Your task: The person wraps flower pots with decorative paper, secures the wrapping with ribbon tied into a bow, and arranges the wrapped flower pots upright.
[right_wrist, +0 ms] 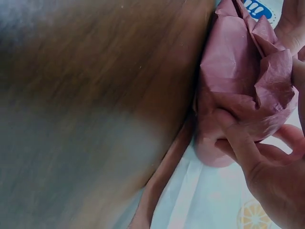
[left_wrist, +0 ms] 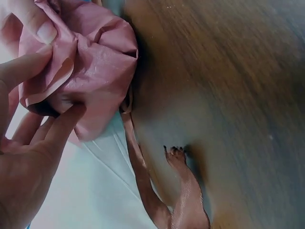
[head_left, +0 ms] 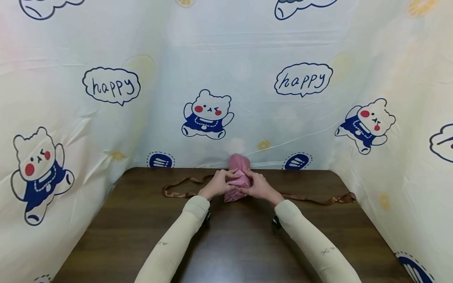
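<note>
A bundle of crinkled pink wrapping paper (head_left: 238, 161) stands near the table's back edge; what it may enclose is hidden. From the left, my left hand (head_left: 216, 184) pinches the gathered paper between thumb and fingers. My right hand (head_left: 261, 187) grips it from the other side, its thumb (right_wrist: 238, 138) pressed into a fold. Folds of the pink paper (left_wrist: 102, 57) overlap in the left wrist view, with a dark gap under one loose edge. A brown satin ribbon (head_left: 173, 194) runs out from both sides of the bundle along the table.
The dark wooden table (head_left: 226, 243) stretches toward me. Behind it and at both sides hangs a pale printed cloth (head_left: 247, 118) with bears and the word happy. The ribbon's right tail (head_left: 332, 200) lies twisted near the table's right edge.
</note>
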`<state>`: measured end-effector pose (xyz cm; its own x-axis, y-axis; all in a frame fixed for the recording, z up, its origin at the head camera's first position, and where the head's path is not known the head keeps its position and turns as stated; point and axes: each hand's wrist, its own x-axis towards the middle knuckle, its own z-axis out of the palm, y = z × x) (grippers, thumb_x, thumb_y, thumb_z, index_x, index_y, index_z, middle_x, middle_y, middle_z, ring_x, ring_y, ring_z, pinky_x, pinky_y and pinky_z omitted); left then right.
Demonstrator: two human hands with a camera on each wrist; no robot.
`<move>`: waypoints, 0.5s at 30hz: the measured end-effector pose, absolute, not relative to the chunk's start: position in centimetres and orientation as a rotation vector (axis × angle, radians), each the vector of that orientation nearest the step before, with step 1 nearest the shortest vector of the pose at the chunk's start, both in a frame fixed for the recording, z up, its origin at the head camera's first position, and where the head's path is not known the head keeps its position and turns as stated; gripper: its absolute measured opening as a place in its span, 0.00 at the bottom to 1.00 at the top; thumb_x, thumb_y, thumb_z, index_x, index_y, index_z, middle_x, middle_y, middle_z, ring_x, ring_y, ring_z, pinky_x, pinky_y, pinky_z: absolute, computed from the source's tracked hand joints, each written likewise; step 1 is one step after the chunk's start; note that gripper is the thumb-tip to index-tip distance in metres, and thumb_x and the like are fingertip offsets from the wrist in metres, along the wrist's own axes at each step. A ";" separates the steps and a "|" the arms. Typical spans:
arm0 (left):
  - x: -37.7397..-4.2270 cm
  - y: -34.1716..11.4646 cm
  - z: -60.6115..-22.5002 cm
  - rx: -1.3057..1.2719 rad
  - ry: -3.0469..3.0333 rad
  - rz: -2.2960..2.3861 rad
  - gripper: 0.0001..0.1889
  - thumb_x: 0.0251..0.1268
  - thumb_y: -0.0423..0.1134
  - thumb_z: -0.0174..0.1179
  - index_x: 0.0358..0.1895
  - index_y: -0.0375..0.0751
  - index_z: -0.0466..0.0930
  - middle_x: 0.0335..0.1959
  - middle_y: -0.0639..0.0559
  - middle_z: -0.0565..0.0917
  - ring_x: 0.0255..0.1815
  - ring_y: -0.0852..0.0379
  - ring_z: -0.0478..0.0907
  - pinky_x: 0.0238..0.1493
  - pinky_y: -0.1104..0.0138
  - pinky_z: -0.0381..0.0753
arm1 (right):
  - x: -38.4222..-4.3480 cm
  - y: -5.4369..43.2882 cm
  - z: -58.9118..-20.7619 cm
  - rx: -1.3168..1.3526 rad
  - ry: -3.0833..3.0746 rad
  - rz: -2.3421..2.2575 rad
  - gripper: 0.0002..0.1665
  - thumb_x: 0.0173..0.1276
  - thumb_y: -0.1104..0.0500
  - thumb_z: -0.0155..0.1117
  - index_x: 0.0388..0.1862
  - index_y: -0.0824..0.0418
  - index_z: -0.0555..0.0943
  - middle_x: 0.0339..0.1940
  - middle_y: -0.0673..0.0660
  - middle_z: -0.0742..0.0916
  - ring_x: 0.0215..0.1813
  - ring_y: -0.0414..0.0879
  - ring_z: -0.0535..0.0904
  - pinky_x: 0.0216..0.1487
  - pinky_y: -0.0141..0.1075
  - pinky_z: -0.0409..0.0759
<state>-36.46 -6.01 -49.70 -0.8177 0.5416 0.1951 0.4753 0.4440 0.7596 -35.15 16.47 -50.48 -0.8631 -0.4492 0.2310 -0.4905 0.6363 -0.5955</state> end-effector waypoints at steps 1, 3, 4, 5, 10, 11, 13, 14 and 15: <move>-36.2 -6.2 -49.7 0.908 2.605 1.322 0.27 0.61 0.31 0.72 0.65 0.44 0.80 0.76 0.51 0.69 0.69 0.50 0.73 0.41 0.71 0.77 | -34.9 16.3 -50.5 0.809 -2.782 1.045 0.55 0.61 0.50 0.78 0.80 0.63 0.61 0.68 0.64 0.80 0.42 0.44 0.82 0.38 0.33 0.80; -35.7 -6.6 -49.6 0.896 2.599 1.312 0.27 0.61 0.31 0.72 0.65 0.44 0.80 0.76 0.51 0.69 0.73 0.50 0.68 0.45 0.72 0.78 | -34.5 15.9 -50.6 0.817 -2.781 1.050 0.55 0.61 0.50 0.78 0.80 0.64 0.61 0.68 0.65 0.80 0.40 0.43 0.81 0.37 0.32 0.80; -35.5 -6.7 -49.5 0.901 2.598 1.306 0.27 0.61 0.31 0.72 0.65 0.44 0.80 0.75 0.51 0.69 0.74 0.49 0.67 0.47 0.72 0.78 | -34.2 15.8 -50.6 0.815 -2.784 1.049 0.55 0.61 0.49 0.78 0.80 0.64 0.61 0.67 0.65 0.80 0.38 0.43 0.81 0.36 0.32 0.80; -35.2 -6.8 -49.5 0.914 2.599 1.300 0.27 0.61 0.32 0.72 0.65 0.44 0.80 0.75 0.51 0.69 0.74 0.48 0.67 0.46 0.70 0.78 | -33.9 15.7 -50.6 0.808 -2.787 1.054 0.55 0.61 0.49 0.79 0.80 0.63 0.61 0.67 0.65 0.80 0.37 0.42 0.80 0.35 0.32 0.79; -34.1 -7.2 -49.2 0.962 2.605 1.296 0.27 0.60 0.32 0.73 0.64 0.42 0.81 0.74 0.49 0.70 0.74 0.42 0.67 0.54 0.63 0.79 | -32.6 15.4 -50.3 0.774 -2.804 1.077 0.55 0.60 0.50 0.79 0.81 0.60 0.60 0.69 0.66 0.79 0.33 0.43 0.79 0.32 0.33 0.78; -33.9 -7.3 -49.1 0.958 2.604 1.297 0.27 0.59 0.32 0.73 0.63 0.42 0.81 0.74 0.49 0.70 0.75 0.42 0.66 0.57 0.62 0.79 | -32.4 15.4 -50.3 0.769 -2.807 1.076 0.56 0.60 0.49 0.79 0.81 0.60 0.60 0.71 0.66 0.77 0.35 0.43 0.80 0.33 0.33 0.79; -33.4 -7.4 -49.0 0.935 2.601 1.291 0.27 0.59 0.32 0.73 0.64 0.44 0.81 0.74 0.50 0.70 0.75 0.44 0.65 0.58 0.60 0.80 | -31.8 15.2 -50.2 0.770 -2.813 1.068 0.56 0.61 0.48 0.78 0.82 0.59 0.59 0.74 0.66 0.74 0.37 0.43 0.80 0.35 0.32 0.79; -33.2 -7.5 -49.0 0.928 2.598 1.291 0.27 0.59 0.32 0.73 0.64 0.44 0.81 0.74 0.50 0.70 0.76 0.44 0.64 0.60 0.60 0.80 | -31.5 15.1 -50.2 0.775 -2.812 1.063 0.57 0.61 0.48 0.78 0.82 0.59 0.58 0.75 0.66 0.73 0.39 0.42 0.81 0.36 0.32 0.80; -32.9 -7.6 -48.9 0.923 2.597 1.287 0.27 0.59 0.32 0.73 0.64 0.44 0.81 0.74 0.51 0.70 0.75 0.44 0.65 0.58 0.60 0.81 | -31.2 15.0 -50.1 0.782 -2.807 1.067 0.57 0.61 0.47 0.78 0.82 0.59 0.58 0.76 0.68 0.70 0.39 0.42 0.81 0.36 0.32 0.80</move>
<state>-32.86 -7.61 -48.93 -0.8111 0.5594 0.1709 0.4749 0.4591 0.7508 -31.19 15.05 -50.13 -0.8724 -0.4422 0.2083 -0.4690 0.6368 -0.6120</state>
